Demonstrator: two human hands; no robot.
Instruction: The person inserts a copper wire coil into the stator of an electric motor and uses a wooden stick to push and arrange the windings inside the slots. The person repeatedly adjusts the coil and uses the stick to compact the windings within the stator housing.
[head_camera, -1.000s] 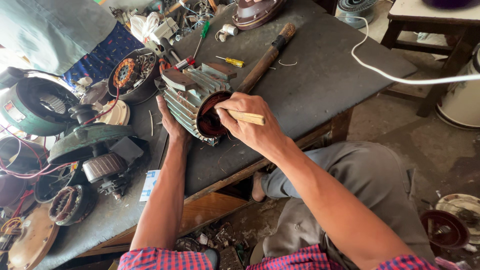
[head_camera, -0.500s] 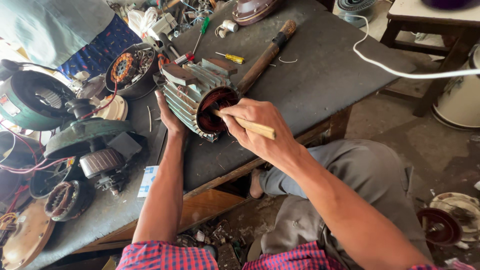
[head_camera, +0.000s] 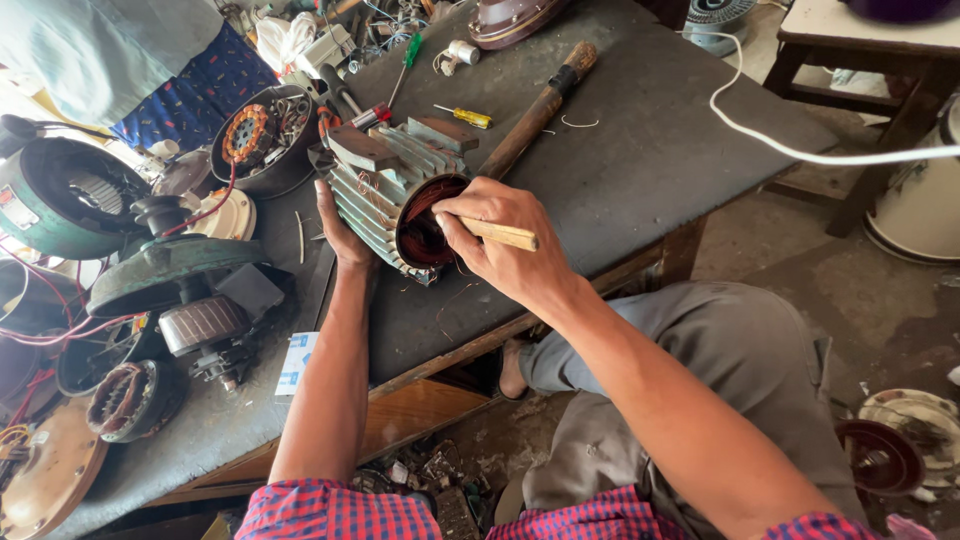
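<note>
The right hand (head_camera: 505, 245) is closed around a short wooden stick (head_camera: 503, 235), pinching it between thumb and fingers, with the fingertips pushed into the open mouth of a finned motor stator housing (head_camera: 395, 195). The stick's pale end juts out past the knuckles toward the right. Reddish copper windings (head_camera: 425, 225) show inside the round opening, right where the fingers work.

The left hand (head_camera: 340, 230) is spread flat against the ribbed side of the housing, palm on the fins, bracing it from the far side. The housing lies on its side on the dark grey table (head_camera: 640, 170), near the front edge, its mouth turned toward the person.

Just behind it a hammer with a wooden handle (head_camera: 535, 110) lies slanted across the table, touching or nearly touching the housing. A yellow-handled screwdriver (head_camera: 465, 115) lies near it, and a green-handled one (head_camera: 405, 60) farther back. To the left sits a round motor end with orange coils (head_camera: 255, 135), then a heap of green motor parts (head_camera: 150, 270) and red wires. A white cable (head_camera: 760, 130) trails across the table's right corner.
</note>
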